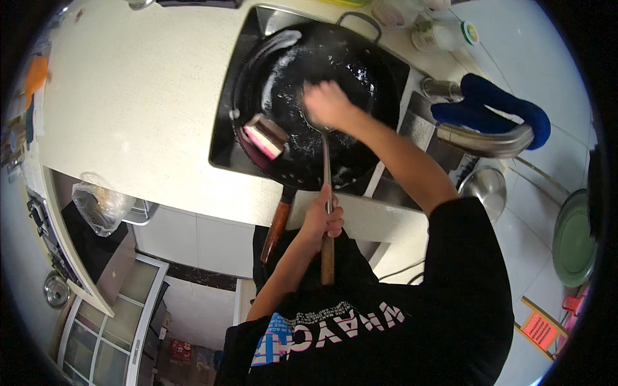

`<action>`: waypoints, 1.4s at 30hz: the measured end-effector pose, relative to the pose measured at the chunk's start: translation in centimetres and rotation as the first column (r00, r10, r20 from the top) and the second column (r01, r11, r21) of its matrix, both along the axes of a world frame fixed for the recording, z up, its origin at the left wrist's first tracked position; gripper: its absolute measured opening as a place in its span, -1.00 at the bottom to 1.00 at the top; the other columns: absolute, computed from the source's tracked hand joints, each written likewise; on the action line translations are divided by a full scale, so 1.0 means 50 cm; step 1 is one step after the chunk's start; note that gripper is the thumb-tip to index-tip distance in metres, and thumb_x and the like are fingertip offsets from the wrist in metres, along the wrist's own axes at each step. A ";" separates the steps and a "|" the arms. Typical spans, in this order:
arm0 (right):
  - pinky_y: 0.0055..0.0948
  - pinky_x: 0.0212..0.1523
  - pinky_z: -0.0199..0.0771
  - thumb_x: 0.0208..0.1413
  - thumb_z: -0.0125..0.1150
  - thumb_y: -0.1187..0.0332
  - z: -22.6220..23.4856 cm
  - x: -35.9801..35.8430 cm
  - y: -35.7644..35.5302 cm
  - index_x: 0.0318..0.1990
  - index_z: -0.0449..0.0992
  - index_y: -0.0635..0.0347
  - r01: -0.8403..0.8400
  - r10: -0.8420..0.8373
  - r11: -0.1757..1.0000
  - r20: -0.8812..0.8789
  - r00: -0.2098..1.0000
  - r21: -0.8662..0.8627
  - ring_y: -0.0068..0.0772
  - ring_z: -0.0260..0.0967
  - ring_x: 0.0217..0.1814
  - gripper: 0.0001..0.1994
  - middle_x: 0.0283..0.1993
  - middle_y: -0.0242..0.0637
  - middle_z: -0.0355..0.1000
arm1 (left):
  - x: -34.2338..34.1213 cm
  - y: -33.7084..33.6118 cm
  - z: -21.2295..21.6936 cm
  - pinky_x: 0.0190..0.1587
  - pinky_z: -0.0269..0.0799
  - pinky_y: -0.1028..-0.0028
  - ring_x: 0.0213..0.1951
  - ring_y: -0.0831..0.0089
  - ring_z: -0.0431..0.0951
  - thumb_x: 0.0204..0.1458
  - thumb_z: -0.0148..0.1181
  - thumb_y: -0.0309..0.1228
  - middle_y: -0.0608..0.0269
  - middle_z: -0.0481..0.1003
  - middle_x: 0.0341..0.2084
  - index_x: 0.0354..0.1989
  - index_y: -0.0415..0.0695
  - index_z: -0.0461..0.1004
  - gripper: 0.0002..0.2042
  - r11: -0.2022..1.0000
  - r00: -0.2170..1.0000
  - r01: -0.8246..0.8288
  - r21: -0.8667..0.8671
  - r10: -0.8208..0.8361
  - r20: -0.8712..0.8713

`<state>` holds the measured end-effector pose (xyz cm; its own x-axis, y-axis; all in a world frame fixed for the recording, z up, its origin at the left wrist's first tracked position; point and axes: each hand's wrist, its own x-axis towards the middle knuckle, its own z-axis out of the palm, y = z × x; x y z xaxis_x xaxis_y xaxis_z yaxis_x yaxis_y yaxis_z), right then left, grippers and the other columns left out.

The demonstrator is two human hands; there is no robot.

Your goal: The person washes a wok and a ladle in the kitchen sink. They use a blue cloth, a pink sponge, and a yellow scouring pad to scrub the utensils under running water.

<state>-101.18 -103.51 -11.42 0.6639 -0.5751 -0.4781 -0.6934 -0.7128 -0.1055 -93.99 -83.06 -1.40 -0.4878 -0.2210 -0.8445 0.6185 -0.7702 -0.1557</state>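
- A striped sponge lies at the left in the black wok.
- The left hand holds the long ladle by its handle.
- The right hand is at the scoop, too blurry to tell its grip.

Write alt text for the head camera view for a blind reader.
A person's left hand grips the handle of a long, wooden-ended metal ladle, while the blurred right hand is at its bowl, over a round black wok. A pink, white and dark block-shaped sponge rests inside the wok, toward its lower left.
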 end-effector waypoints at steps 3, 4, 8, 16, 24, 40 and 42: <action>-0.22 -0.23 0.45 -0.11 0.12 0.45 -0.009 0.004 -0.033 -0.38 0.56 0.18 -0.033 0.036 0.999 0.112 0.993 -0.030 -0.16 0.44 -0.23 -0.87 -0.30 -0.19 0.48 | -0.017 0.009 0.009 -0.80 -0.11 0.59 -0.83 0.69 -0.07 0.20 -0.18 0.07 0.51 0.02 -0.80 -0.47 -0.01 0.23 -0.59 1.000 0.999 0.016 0.008 -0.016 -0.046; -0.21 -0.26 0.48 -0.11 0.12 0.45 -0.010 -0.003 -0.011 -0.40 0.57 0.19 -0.051 0.057 0.997 0.131 0.990 -0.054 -0.14 0.47 -0.26 -0.88 -0.34 -0.19 0.49 | -0.012 0.008 0.010 -0.80 -0.11 0.59 -0.83 0.69 -0.06 0.20 -0.17 0.07 0.51 0.02 -0.80 -0.47 -0.01 0.23 -0.59 0.999 0.998 0.032 0.024 -0.031 -0.060; -0.22 -0.21 0.51 -0.12 0.10 0.44 -0.007 -0.024 0.075 -0.35 0.59 0.20 -0.158 0.151 0.987 0.170 0.974 0.029 -0.12 0.50 -0.27 -0.83 -0.15 -0.20 0.49 | -0.009 0.001 -0.007 -0.79 -0.12 0.59 -0.83 0.67 -0.05 0.18 -0.15 0.07 0.51 0.02 -0.80 -0.48 -0.01 0.23 -0.59 1.000 0.995 0.010 0.014 -0.008 -0.096; -0.20 -0.21 0.48 -0.14 0.21 0.29 0.040 -0.110 -0.018 -0.30 0.58 0.11 0.415 -0.409 0.909 0.279 0.869 0.039 -0.06 0.46 -0.26 -0.79 -0.23 -0.15 0.48 | 0.008 -0.005 -0.012 -0.78 -0.10 0.62 -0.82 0.70 -0.03 0.16 -0.11 0.08 0.53 0.02 -0.80 -0.47 -0.01 0.24 -0.59 0.999 0.997 0.024 -0.039 -0.027 -0.076; -0.21 -0.24 0.46 -0.13 0.23 0.27 0.071 -0.152 0.025 -0.26 0.56 0.04 0.577 -0.569 0.814 0.300 0.766 0.071 -0.07 0.44 -0.26 -0.78 -0.28 -0.18 0.45 | 0.009 -0.011 -0.015 -0.80 -0.11 0.62 -0.83 0.71 -0.03 0.18 -0.15 0.08 0.53 0.03 -0.80 -0.46 -0.01 0.24 -0.59 0.999 0.996 0.029 -0.032 -0.032 -0.083; -0.22 -0.22 0.52 -0.11 0.11 0.44 -0.038 -0.054 0.006 -0.30 0.54 0.20 0.313 -0.273 0.945 0.301 0.914 -0.092 -0.14 0.43 -0.10 -0.82 -0.14 -0.18 0.42 | -0.004 -0.009 -0.008 -0.75 -0.12 0.61 -0.80 0.68 -0.05 0.19 -0.19 0.08 0.51 -0.01 -0.80 -0.45 -0.01 0.19 -0.59 0.996 0.997 0.072 -0.052 -0.071 0.004; -0.19 -0.20 0.47 -0.11 0.11 0.43 -0.025 -0.065 0.041 -0.30 0.53 0.17 0.109 -0.112 0.992 0.066 0.991 0.056 -0.13 0.44 -0.13 -0.82 -0.18 -0.21 0.45 | -0.003 -0.011 -0.017 -0.76 -0.12 0.61 -0.80 0.68 -0.06 0.19 -0.18 0.09 0.51 -0.01 -0.80 -0.45 -0.01 0.19 -0.59 0.999 0.999 0.039 -0.037 -0.039 -0.007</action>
